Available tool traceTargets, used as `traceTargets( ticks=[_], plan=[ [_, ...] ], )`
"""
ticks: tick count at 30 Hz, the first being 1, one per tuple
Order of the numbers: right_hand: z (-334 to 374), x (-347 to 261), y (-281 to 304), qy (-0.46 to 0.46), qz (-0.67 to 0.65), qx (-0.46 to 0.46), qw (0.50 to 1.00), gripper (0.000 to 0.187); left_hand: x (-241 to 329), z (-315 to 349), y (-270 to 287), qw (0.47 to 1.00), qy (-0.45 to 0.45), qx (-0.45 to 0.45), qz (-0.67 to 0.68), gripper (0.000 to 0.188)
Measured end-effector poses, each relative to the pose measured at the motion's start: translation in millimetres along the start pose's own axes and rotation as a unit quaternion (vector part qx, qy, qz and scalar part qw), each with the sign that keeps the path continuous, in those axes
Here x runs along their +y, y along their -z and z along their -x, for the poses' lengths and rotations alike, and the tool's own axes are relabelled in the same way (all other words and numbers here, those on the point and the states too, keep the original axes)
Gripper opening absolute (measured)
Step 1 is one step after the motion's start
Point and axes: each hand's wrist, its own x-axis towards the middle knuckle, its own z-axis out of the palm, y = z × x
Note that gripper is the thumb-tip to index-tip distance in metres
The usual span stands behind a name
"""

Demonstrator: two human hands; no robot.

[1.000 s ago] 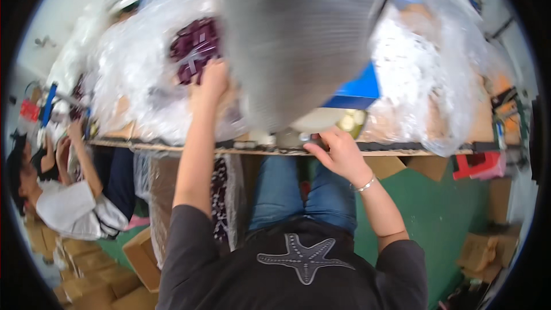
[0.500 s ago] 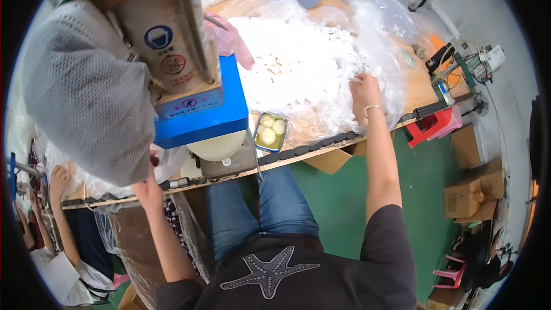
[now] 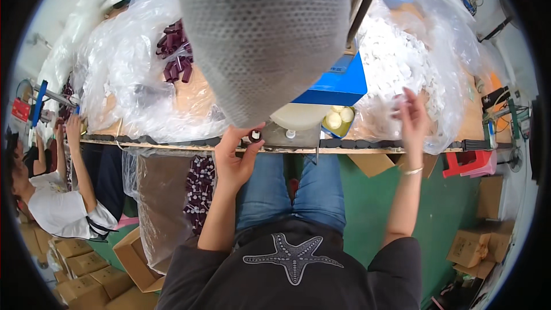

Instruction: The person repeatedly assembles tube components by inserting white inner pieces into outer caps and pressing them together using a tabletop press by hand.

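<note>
At the table's front edge, my left hand (image 3: 234, 161) is closed, thumb and fingers gripping a small dark maroon tube (image 3: 255, 136) end-on, with white in its opening. My right hand (image 3: 413, 126) is raised beside a heap of small white plastic parts (image 3: 393, 60). Motion smears its fingers, so I cannot see whether they hold anything. Between my hands stands a blue machine (image 3: 343, 83) with a rounded cream part (image 3: 298, 116) below it. A large grey knitted cover (image 3: 264, 34) hangs in front and hides much of the machine.
More maroon tubes (image 3: 177, 51) lie on clear plastic sheeting (image 3: 126, 92) to the left. A small tin (image 3: 347, 131) with cream balls stands right of the machine. Below the table, a clear-lined box (image 3: 163, 195) adjoins many maroon pieces (image 3: 199, 195). A co-worker (image 3: 66, 201) sits at far left.
My view has swung left, bringing the maroon tubes into sight. My right hand has lifted back from the white heap. The maroon tube in my left hand now shows more plainly.
</note>
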Motion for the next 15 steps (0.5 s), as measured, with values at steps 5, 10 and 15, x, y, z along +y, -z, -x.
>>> traceTargets(
  ticks=[5, 10, 15],
  plan=[
    [43, -2, -61, -0.026, -0.109, -0.149, 0.982, 0.036, -2, 6, -4, 0.998, 0.013, -0.036, 0.054, 0.036],
    [43, -21, -71, -0.036, -0.146, -0.137, 0.979, 0.026, 7, 6, -8, 0.991, 0.021, -0.061, 0.118, 0.034],
    [53, -24, -69, -0.114, -0.224, -0.113, 0.961, 0.012, 9, 8, -12, 0.988, 0.021, -0.067, 0.139, 0.034]
  ],
)
